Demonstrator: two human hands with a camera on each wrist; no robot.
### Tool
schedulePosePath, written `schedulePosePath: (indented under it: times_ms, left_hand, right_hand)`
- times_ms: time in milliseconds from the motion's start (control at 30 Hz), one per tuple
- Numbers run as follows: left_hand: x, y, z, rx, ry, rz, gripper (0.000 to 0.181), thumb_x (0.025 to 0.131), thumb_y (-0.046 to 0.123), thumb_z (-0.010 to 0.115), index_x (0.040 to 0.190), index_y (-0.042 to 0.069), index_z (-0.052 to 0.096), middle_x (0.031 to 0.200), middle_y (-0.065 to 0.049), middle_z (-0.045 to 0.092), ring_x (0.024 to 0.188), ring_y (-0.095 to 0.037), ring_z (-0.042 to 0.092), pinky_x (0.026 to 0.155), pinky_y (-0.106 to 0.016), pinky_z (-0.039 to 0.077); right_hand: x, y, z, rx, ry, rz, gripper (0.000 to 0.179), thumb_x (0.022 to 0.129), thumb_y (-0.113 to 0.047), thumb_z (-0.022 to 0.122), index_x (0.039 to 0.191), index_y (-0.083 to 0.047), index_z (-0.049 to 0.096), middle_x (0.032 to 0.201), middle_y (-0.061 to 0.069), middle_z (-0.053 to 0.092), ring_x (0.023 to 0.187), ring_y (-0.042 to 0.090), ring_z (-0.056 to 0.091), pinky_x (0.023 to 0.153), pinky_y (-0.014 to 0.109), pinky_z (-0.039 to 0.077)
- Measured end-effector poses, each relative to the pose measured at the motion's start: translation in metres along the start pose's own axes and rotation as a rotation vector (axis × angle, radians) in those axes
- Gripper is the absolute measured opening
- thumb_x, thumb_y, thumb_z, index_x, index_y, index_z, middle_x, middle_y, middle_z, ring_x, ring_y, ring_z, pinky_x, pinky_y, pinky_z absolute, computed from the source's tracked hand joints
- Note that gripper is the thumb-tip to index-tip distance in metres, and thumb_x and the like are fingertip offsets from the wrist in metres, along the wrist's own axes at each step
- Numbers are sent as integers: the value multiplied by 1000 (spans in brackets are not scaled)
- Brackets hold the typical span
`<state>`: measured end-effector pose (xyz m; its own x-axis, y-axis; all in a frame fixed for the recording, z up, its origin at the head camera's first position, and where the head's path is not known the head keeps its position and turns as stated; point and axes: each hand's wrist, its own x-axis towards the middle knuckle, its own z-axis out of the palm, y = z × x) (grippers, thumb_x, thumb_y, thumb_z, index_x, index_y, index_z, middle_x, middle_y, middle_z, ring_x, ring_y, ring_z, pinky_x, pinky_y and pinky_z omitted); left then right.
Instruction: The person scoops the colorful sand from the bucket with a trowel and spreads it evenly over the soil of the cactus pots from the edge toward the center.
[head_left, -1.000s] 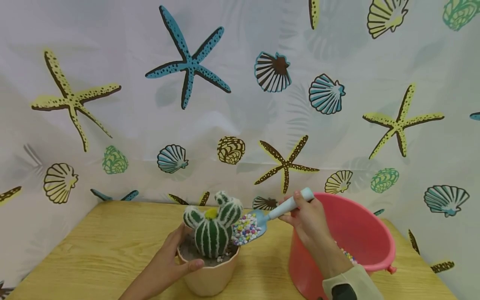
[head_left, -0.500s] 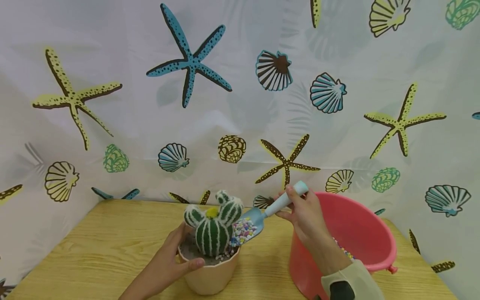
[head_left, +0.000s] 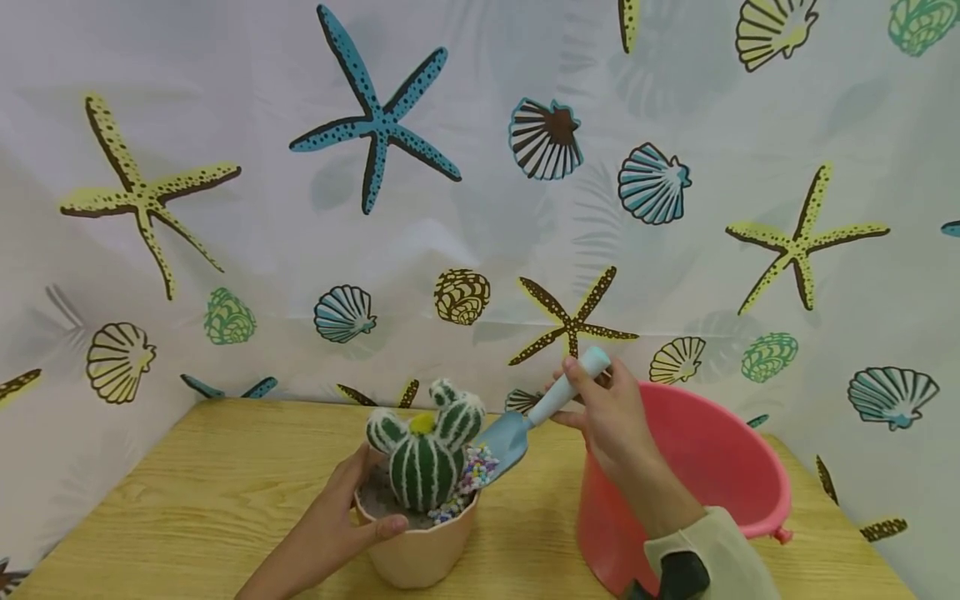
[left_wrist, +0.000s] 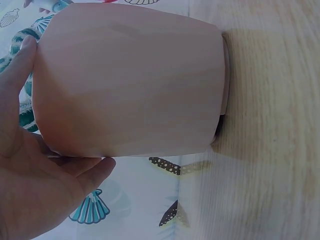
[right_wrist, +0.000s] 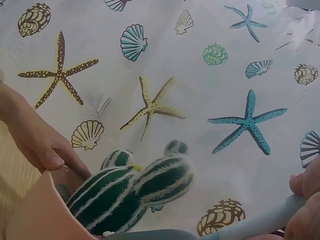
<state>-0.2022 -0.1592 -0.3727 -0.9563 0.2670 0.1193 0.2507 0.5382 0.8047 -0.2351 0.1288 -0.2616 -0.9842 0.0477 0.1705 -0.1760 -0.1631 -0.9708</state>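
A fuzzy green cactus (head_left: 424, 473) with white stripes and a yellow top stands in a peach flower pot (head_left: 420, 557). My left hand (head_left: 337, 521) holds the pot by its left rim; the left wrist view shows the thumb and fingers about the pot's wall (left_wrist: 130, 85). My right hand (head_left: 611, 417) grips the pale blue handle of a small trowel (head_left: 507, 442), its blade tilted down at the pot's right rim. Colourful pebbles (head_left: 478, 467) lie at the blade's tip, and more pebbles (head_left: 448, 510) rest on the grey soil beside the cactus.
A pink bucket (head_left: 720, 458) stands on the right of the wooden table (head_left: 187, 500), partly behind my right forearm. A white curtain (head_left: 480, 225) printed with starfish and shells hangs behind the table.
The trowel has tipped more steeply, its handle end rising. Pebbles have slid off the blade into the pot, and fewer remain on it. My left hand has stayed on the pot.
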Motion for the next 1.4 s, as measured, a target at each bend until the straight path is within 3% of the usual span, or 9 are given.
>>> schedulePosePath:
  times_ms: [367,700,867,1100,1267,1400]
  left_hand:
    - [0,0,0,29,-7,-4,100,87,37,69,151,-5,4,153,-31,13,138,-49,23,103,-58,38]
    - [1,1,0,-12,-4,-1,98,87,39,68,152,1,5,154,-29,12,139,-50,22,104,-61,35]
    - [2,1,0,-18,-1,3,99,87,39,68,153,3,3,154,-29,12,138,-50,22,103,-61,36]
    - [0,-1,-1,-62,-26,-5,99,88,34,68,152,0,0,154,-29,10,140,-49,19,104,-61,34]
    - [4,-5,-2,-101,-79,-70,106,89,35,67,149,-5,-10,155,-30,3,142,-48,12,106,-62,31]
    - [5,-7,-4,-72,-105,-140,109,88,40,66,149,-4,-12,154,-33,-6,141,-50,9,105,-61,33]
  right_hand:
    - [0,-14,-3,-70,17,-3,29,99,-14,52,121,1,42,109,13,53,90,12,64,79,41,57]
    - [1,1,6,-92,-21,-2,18,97,-8,53,111,0,46,98,11,58,86,13,63,73,41,59]
    - [2,6,8,-100,-16,-2,16,97,-8,53,109,1,47,101,13,58,87,14,63,70,39,59]
    - [2,-1,3,-71,-11,-17,22,97,-9,54,115,0,45,101,12,57,87,14,63,76,44,58]
    - [2,-7,-3,-71,17,-8,25,98,-13,53,118,0,46,105,13,57,87,14,64,76,43,58]
    - [2,-12,-7,-85,31,-20,29,99,-16,51,121,2,45,111,18,55,92,17,65,82,46,56]
